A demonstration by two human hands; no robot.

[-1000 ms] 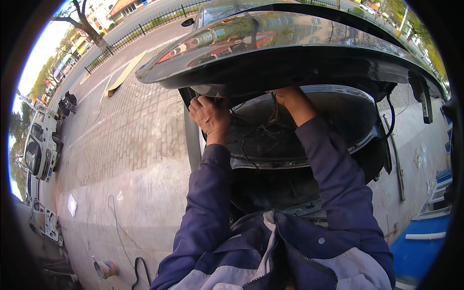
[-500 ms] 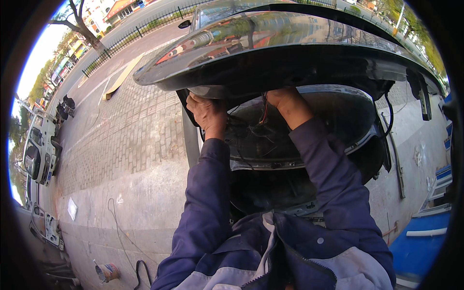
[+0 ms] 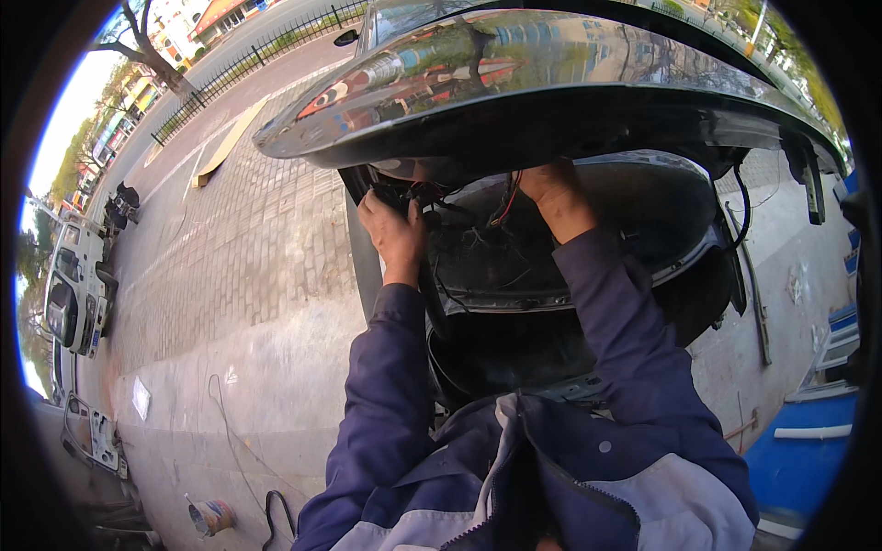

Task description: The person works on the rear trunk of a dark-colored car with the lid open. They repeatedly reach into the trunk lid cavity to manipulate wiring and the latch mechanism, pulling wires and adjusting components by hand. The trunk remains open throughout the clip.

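A glossy dark car trunk lid (image 3: 551,60) is raised over the open trunk (image 3: 574,289). My left hand (image 3: 393,237) is under the lid's left end, its fingers closed on a small black part (image 3: 407,195) among wires. My right hand (image 3: 554,200) reaches up to the lid's underside at the centre, its fingertips hidden behind the edge. A bundle of black and red wires (image 3: 505,207) hangs just left of it, and loose dark wires dangle over the trunk opening.
A white vehicle (image 3: 81,285), a motorbike (image 3: 121,207), a loose door (image 3: 92,436) and a can (image 3: 209,516) are on the left, cardboard (image 3: 225,142) behind. Blue-and-white panels (image 3: 799,464) lie right, near a long strip (image 3: 758,312). A fence (image 3: 220,83) runs beyond.
My left hand has shifted slightly down and turned, exposing the black part at its fingers. My right hand stays under the lid, a little higher. The lid appears slightly higher in view.
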